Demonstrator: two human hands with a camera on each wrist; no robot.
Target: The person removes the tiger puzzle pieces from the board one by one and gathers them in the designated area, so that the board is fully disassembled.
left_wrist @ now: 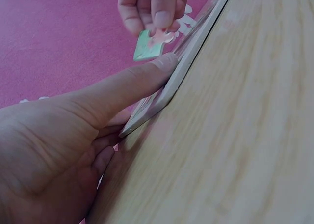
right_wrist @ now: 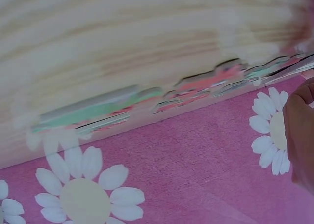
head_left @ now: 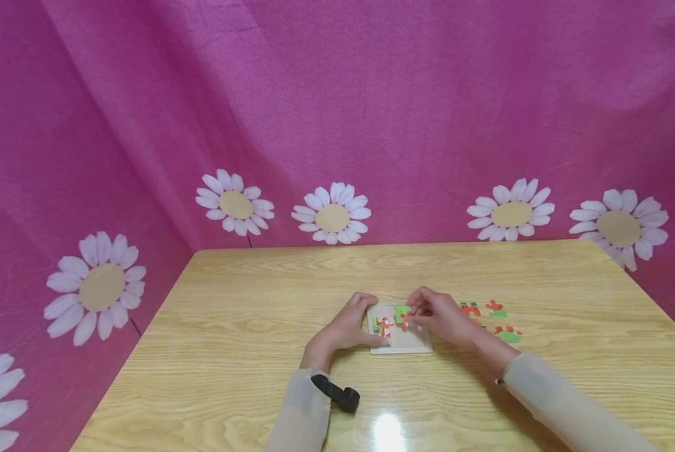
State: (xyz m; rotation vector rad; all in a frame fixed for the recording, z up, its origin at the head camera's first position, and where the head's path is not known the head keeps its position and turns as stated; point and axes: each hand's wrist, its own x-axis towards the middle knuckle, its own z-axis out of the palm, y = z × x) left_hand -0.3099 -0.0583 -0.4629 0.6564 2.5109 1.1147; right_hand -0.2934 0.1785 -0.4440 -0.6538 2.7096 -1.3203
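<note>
A light puzzle tray [head_left: 410, 342] with a raised rim lies on the table. My left hand [head_left: 345, 323] grips its left side, the thumb [left_wrist: 154, 69] over the near rim and the fingers at the far corner. Inside the tray's left part sits a red-and-green puzzle piece [head_left: 382, 325]. Over the tray's far middle, my right hand [head_left: 440, 316] pinches a green puzzle piece with a red patch [head_left: 402, 312]. In the left wrist view that pinched piece [left_wrist: 148, 44] hangs tilted from the fingertips, above the rim. Only the edge of the right hand [right_wrist: 300, 130] shows in the right wrist view.
Loose puzzle pieces [head_left: 507, 334] lie on the wooden table [head_left: 247, 326] right of the tray, partly behind the right hand. A pink curtain with white daisies [head_left: 394, 125] hangs along the table's back and left edges. A black strap [head_left: 337, 394] circles the left wrist.
</note>
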